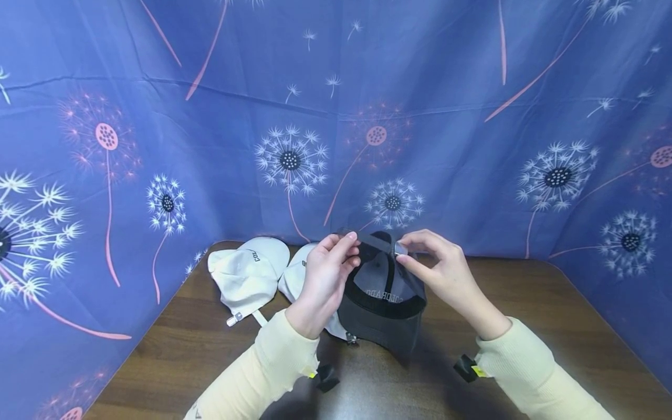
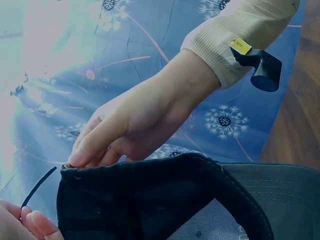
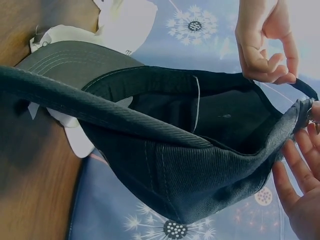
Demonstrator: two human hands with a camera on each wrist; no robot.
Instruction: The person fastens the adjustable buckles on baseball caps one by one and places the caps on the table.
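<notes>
A dark grey cap [image 1: 378,326] hangs between both hands over the table, its inside facing me and its brim low. Mirrored lettering shows through the front of the crown. My left hand [image 1: 324,277] pinches the cap's thin black strap [image 2: 37,186] between thumb and fingers. At the other side of the back opening, my right hand [image 1: 443,265] pinches the cap's edge by a small metal buckle [image 3: 316,122]. In the left wrist view, the strap's tip points toward the buckle, with a small gap between them.
Two white caps lie on the brown wooden table [image 1: 504,303]: one white cap [image 1: 241,274] at the back left, another white cap [image 1: 294,274] partly hidden behind my left hand. A blue dandelion-print cloth [image 1: 446,128] hangs around the table's back and sides.
</notes>
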